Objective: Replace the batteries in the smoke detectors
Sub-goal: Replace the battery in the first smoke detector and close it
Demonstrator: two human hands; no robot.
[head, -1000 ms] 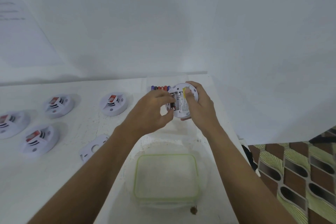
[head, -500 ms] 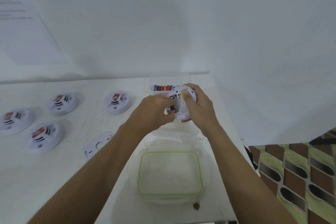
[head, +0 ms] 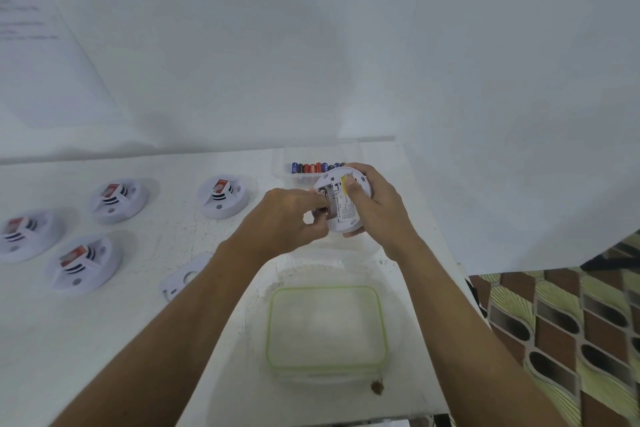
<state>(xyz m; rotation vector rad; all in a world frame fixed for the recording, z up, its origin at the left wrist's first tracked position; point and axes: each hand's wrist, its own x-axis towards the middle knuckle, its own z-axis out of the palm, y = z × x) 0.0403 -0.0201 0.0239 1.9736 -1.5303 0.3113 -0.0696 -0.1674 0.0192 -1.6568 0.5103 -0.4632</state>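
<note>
Just right of the frame's centre, the right hand [head: 377,208] holds a round white plastic smoke detector [head: 348,218] above the white desk [head: 166,239], its back turned up so the printed label shows. The grip is closed round the rim, with the thumb pressed on the back. The left hand [head: 287,218] meets it from the left in a narrow grip, thumb and forefinger pinching a dark cylindrical battery [head: 325,198] seated in the open compartment.

Behind the hands, a row of red and blue batteries [head: 311,167] lies in a clear tray at the desk's far edge. Below the hands stands a clear rectangular plastic container with a green rim [head: 325,288]. A small brown speck [head: 376,386] lies just in front of it.

In the left half of the frame, four more white smoke detectors with red stickers [head: 223,196] sit face up and apart. A flat white mounting plate [head: 183,279] lies beside the left forearm. Patterned floor tiles [head: 571,322] show at lower right.
</note>
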